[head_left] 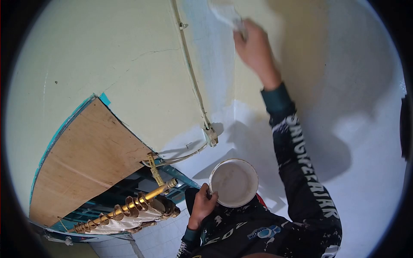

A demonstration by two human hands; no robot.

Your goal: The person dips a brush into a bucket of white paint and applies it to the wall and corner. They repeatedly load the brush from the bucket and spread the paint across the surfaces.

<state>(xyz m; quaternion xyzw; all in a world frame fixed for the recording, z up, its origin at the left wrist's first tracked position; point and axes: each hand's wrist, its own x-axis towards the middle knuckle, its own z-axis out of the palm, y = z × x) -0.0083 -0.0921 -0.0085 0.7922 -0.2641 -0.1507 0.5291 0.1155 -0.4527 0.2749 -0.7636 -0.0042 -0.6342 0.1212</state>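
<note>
Raised toward the top of the view, my right hand (254, 47) is closed around the handle of a brush (227, 13), whose whitish head is blurred against the wall near the corner. White and bluish patches of paint lie over the yellowish wall (249, 88) there. Low in the middle, my left hand (203, 205) grips the rim of a round white bucket (234, 182) held in front of my body. Inside the bucket is a pale surface; how deep it is I cannot tell.
A pipe or cable (189, 64) runs down the wall to a small box (211, 135) with loose wires. At the lower left, a brown board (92, 150) fills part of a teal-edged opening, beside a gold curtain rod (150, 194) with a bunched curtain.
</note>
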